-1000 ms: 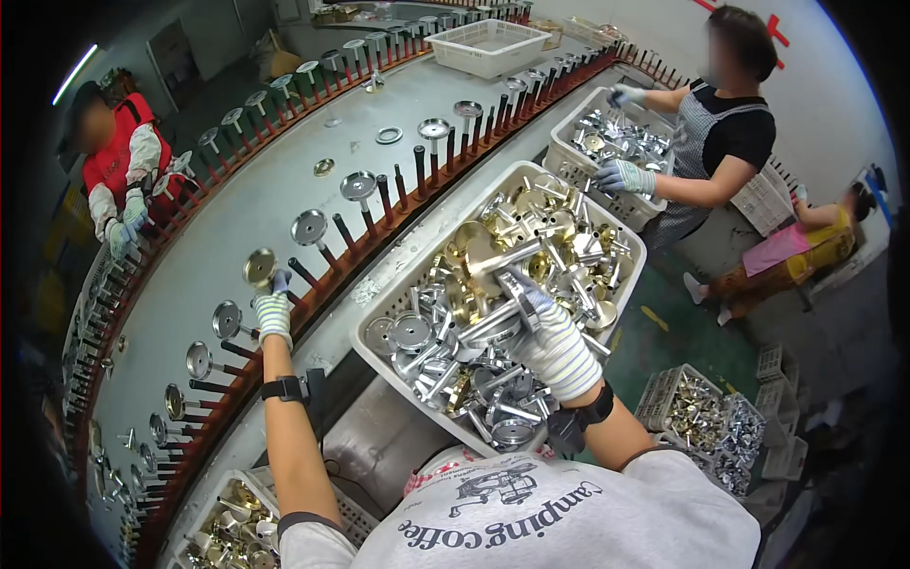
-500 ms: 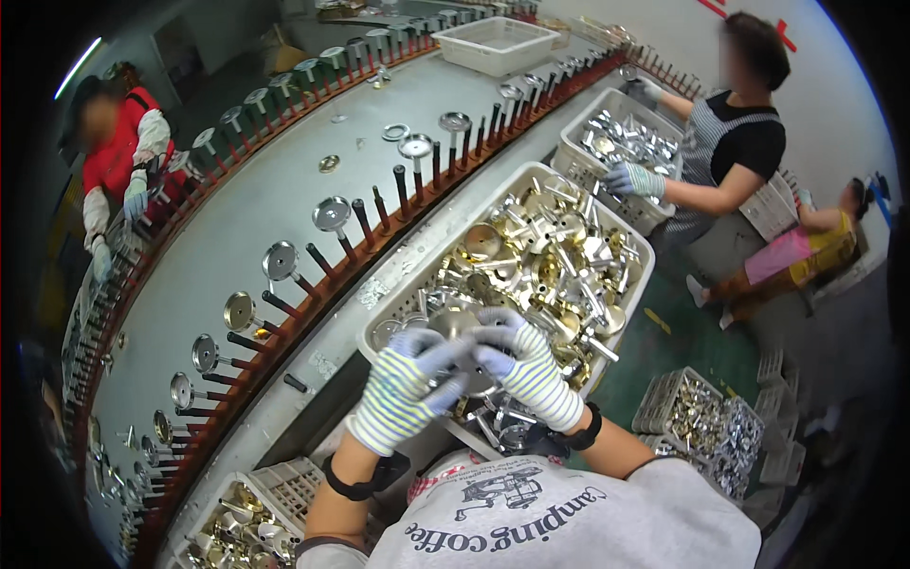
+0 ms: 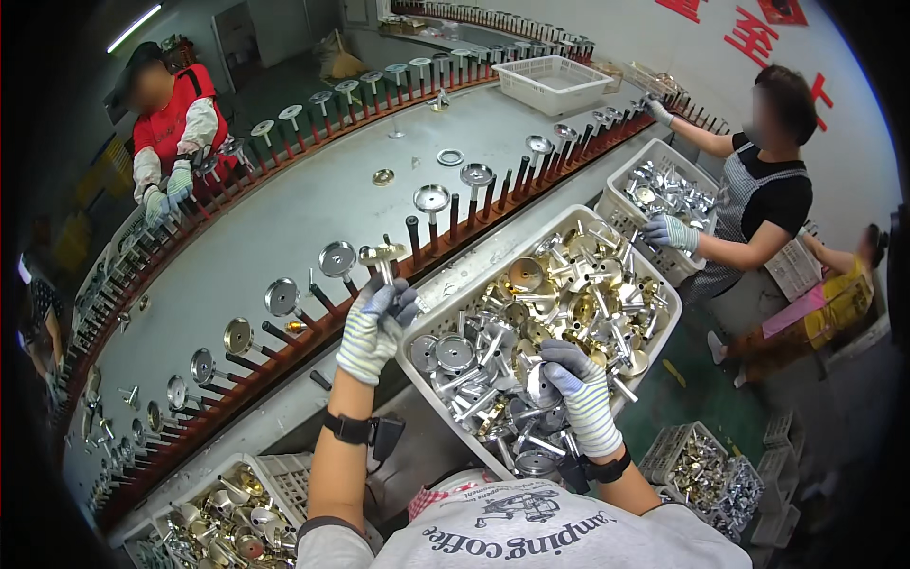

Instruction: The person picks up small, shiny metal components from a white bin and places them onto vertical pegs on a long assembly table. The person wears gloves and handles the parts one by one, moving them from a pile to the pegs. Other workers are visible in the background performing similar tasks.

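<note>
A right hand (image 3: 580, 394) in striped knit glove gripped a shiny metal disc (image 3: 541, 387) by its rim above a white plastic bin (image 3: 676, 308) heaped with glossy silver and gold stemmed parts (image 3: 527, 273). Beyond, the gloved left hand (image 3: 372, 332) pinched a flat-topped metal piece (image 3: 383, 254) by its slender stem, near a curving row of dark cylindrical pegs (image 3: 412, 235) edging a smooth grey table (image 3: 313, 204).

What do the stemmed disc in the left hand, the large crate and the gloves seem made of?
Stemmed disc in the left hand: likely metal, gold-toned and shiny; solid brass or plating, I cannot tell.
Large crate: probably moulded plastic, off-white, judging by its smooth one-piece rim and rounded corners.
Gloves: apparently knitted fabric, striped, with grey-blue fingers that may be coated.
</note>
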### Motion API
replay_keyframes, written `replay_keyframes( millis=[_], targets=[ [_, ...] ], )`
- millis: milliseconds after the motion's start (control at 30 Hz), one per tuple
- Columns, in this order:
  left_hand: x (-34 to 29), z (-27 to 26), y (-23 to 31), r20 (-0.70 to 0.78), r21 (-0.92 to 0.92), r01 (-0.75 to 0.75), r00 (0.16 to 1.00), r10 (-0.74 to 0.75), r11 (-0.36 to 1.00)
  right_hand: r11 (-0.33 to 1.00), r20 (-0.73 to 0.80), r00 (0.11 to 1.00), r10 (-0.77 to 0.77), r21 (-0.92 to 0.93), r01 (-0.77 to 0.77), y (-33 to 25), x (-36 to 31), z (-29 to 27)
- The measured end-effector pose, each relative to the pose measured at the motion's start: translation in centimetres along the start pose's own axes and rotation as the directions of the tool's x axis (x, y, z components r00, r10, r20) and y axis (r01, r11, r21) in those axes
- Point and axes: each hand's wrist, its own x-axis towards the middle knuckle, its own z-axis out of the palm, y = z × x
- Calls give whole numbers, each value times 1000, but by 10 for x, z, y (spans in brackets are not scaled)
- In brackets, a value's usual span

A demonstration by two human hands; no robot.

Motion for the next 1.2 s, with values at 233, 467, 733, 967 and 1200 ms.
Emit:
replay_keyframes(
  millis=[233,467,733,967,1200],
  targets=[
    [111,-37,-3,-23,891,-270,775,632,364,997,9,998,-62,-41,62,0,11,-14],
    [139,-99,-6,57,941,209,680,731,-268,998,-12,999,-48,-38,47,-2,18,-18],
    [100,-143,7,-142,954,261,824,548,-145,909,22,985,172,382,-167,-22,41,-17],
    [-30,49,-58,216,901,-226,974,70,369,529,279,900,335,735,-424,6,60,-38],
    [-15,65,-79,409,742,-132,866,-288,658,195,395,759,518,809,-555,-5,62,-21]
  ],
)
